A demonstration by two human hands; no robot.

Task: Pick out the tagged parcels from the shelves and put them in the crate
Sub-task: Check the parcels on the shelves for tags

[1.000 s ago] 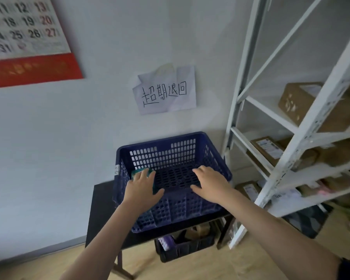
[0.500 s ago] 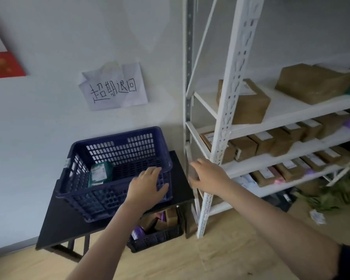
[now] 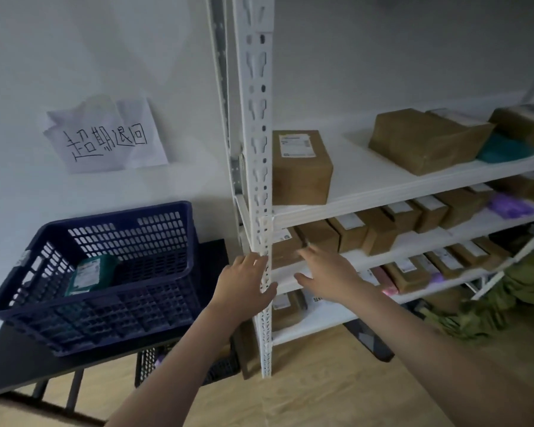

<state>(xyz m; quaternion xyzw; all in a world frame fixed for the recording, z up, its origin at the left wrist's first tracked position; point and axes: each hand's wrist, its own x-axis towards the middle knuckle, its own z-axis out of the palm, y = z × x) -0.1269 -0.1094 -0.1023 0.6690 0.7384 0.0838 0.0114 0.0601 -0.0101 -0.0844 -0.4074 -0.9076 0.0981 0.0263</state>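
We see our left hand [image 3: 244, 288] with fingers straight and loose, holding nothing, in front of the white shelf post [image 3: 261, 186]; whether it touches the post we cannot tell. Our right hand [image 3: 327, 272] reaches toward the second shelf [image 3: 413, 241], fingers spread and empty, its fingertips near the brown boxes [image 3: 349, 231] lined along that shelf, each with a white label on top. The top shelf [image 3: 383, 180] carries one labelled box [image 3: 301, 167] by the post, a bigger box [image 3: 426, 140] further right and a teal parcel [image 3: 503, 149] beside it. A purple parcel [image 3: 510, 206] lies at the right end of the second shelf. The blue crate [image 3: 99, 309] stands on a black table [image 3: 19, 362] left of the shelves, with one green parcel [image 3: 90, 274] inside, leaning at its left wall. A paper note [image 3: 105, 137] with handwriting hangs on the wall above the crate
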